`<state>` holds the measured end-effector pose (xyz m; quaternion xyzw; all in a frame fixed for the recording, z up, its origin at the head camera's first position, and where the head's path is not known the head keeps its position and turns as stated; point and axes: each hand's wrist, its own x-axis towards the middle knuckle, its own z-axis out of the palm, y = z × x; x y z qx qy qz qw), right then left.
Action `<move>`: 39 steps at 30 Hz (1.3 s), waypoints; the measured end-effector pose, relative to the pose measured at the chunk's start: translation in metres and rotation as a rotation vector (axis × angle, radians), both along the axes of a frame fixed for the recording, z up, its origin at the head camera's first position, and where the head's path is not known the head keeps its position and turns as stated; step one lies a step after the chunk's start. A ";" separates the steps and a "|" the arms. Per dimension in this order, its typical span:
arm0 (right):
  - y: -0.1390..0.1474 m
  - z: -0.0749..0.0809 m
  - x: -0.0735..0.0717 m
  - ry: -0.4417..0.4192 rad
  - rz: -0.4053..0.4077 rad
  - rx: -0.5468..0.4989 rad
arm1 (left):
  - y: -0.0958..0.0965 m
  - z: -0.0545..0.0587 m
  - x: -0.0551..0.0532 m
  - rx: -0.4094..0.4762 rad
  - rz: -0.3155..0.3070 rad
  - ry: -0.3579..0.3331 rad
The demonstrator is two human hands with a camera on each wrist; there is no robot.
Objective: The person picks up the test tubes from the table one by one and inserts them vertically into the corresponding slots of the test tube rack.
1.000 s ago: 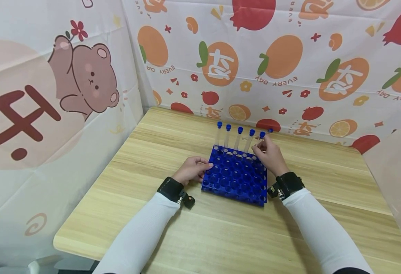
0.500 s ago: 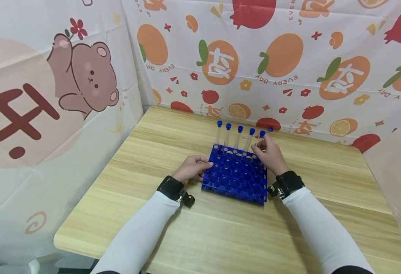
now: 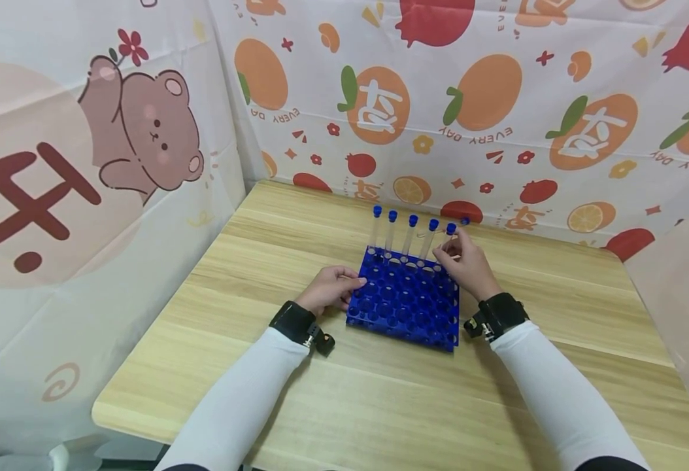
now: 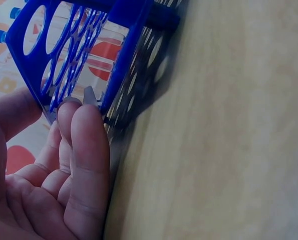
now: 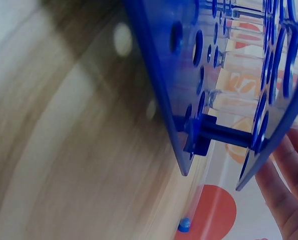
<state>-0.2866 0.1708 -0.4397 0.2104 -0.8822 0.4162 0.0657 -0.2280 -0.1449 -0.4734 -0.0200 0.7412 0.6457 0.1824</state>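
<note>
A blue test tube rack (image 3: 406,294) stands on the wooden table, its top plate full of round holes. Clear test tubes with blue caps (image 3: 412,220) stand upright in its far row. My left hand (image 3: 329,290) grips the rack's left edge, thumb on top and fingers at the side; the left wrist view shows the fingertips (image 4: 88,125) against the rack's end. At the rack's far right corner, my right hand (image 3: 468,265) pinches the rightmost test tube (image 3: 451,229) below its cap. In the right wrist view, fingers (image 5: 279,192) show beyond the rack, but the pinch is hidden.
Another blue cap (image 3: 465,222) lies low at the table's back edge; in the right wrist view a clear tube runs from this cap (image 5: 185,225). Patterned cloth (image 3: 421,118) hangs behind the table, and a bear-print cloth (image 3: 156,137) hangs at the left.
My right hand and wrist have shifted slightly to the right, still at the rightmost tube. The left hand keeps its place on the rack.
</note>
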 end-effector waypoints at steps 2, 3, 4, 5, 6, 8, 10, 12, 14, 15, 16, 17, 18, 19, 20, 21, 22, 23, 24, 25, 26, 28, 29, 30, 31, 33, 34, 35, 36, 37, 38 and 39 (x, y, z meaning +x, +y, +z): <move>0.002 0.001 0.001 -0.020 0.004 -0.013 | 0.000 0.000 0.001 -0.002 0.000 -0.003; 0.003 0.002 0.001 -0.030 0.004 -0.017 | 0.000 0.000 0.001 -0.003 0.000 -0.006; 0.004 0.002 0.001 -0.034 0.003 -0.019 | 0.000 0.001 0.001 -0.005 0.002 -0.009; 0.005 0.002 0.001 -0.035 0.004 -0.024 | 0.000 0.001 0.001 -0.005 0.002 -0.013; 0.006 0.003 0.001 -0.035 0.004 -0.027 | 0.000 0.001 0.002 -0.006 0.003 -0.015; 0.008 0.003 0.000 -0.018 0.010 -0.026 | 0.000 0.002 0.002 -0.004 0.003 -0.020; 0.009 0.003 -0.001 0.002 0.022 -0.036 | -0.001 0.001 0.001 0.000 -0.001 -0.023; 0.011 0.003 -0.002 0.022 0.041 -0.053 | -0.002 0.001 -0.001 0.001 -0.008 -0.028; 0.013 0.005 -0.004 0.020 0.052 -0.078 | -0.002 0.001 -0.001 -0.006 -0.014 -0.033; 0.013 0.006 -0.005 0.014 0.055 -0.085 | -0.002 0.005 0.001 -0.006 -0.015 -0.026; 0.013 0.007 -0.006 0.017 0.058 -0.095 | -0.002 0.004 0.001 -0.006 -0.013 -0.020; 0.014 0.008 -0.008 0.010 0.057 -0.100 | -0.002 0.004 0.002 -0.009 -0.009 -0.018; 0.014 0.010 -0.009 0.005 0.053 -0.105 | -0.002 0.004 0.002 -0.010 -0.004 -0.015; 0.015 0.012 -0.012 -0.002 0.053 -0.117 | -0.001 0.004 0.002 -0.009 0.002 -0.012; 0.015 0.013 -0.014 -0.002 0.047 -0.123 | -0.001 0.004 0.003 -0.005 0.008 -0.009; 0.016 0.014 -0.017 -0.007 0.041 -0.130 | -0.001 0.002 0.003 0.001 0.015 -0.008; 0.017 0.015 -0.020 -0.012 0.033 -0.141 | -0.001 -0.002 0.000 0.000 0.020 -0.014; 0.018 0.016 -0.024 -0.028 0.022 -0.148 | 0.000 -0.002 0.000 -0.001 0.022 -0.019; 0.018 0.017 -0.027 -0.037 0.009 -0.157 | 0.000 -0.002 0.000 0.001 0.025 -0.021; 0.019 0.018 -0.030 -0.050 -0.006 -0.160 | 0.000 -0.001 0.001 0.004 0.028 -0.023; 0.020 0.019 -0.034 -0.063 -0.025 -0.150 | 0.000 -0.001 0.001 0.007 0.028 -0.023; 0.021 0.019 -0.041 -0.096 -0.054 -0.123 | 0.000 -0.001 0.001 0.009 0.029 -0.020; 0.022 0.018 -0.045 -0.115 -0.066 -0.101 | 0.000 -0.001 0.001 0.013 0.031 -0.021; 0.023 0.017 -0.048 -0.131 -0.077 -0.071 | 0.000 -0.001 0.001 0.013 0.033 -0.020; 0.024 0.016 -0.051 -0.141 -0.086 -0.034 | 0.000 -0.001 0.001 0.011 0.033 -0.016; 0.026 0.013 -0.056 -0.155 -0.091 0.039 | 0.000 -0.001 0.002 0.002 0.034 -0.012; 0.027 0.011 -0.058 -0.156 -0.089 0.068 | 0.000 -0.001 0.002 0.001 0.035 -0.013; 0.027 0.009 -0.059 -0.152 -0.087 0.099 | 0.000 -0.001 0.003 -0.003 0.032 -0.012; 0.027 0.008 -0.060 -0.143 -0.082 0.121 | 0.000 0.000 0.003 -0.007 0.031 -0.013; 0.027 0.006 -0.062 -0.141 -0.074 0.136 | 0.000 0.000 0.004 -0.007 0.029 -0.015; 0.026 0.005 -0.063 -0.142 -0.069 0.143 | 0.000 0.000 0.004 -0.006 0.029 -0.017; 0.026 0.004 -0.064 -0.144 -0.068 0.146 | 0.000 0.000 0.004 -0.004 0.027 -0.016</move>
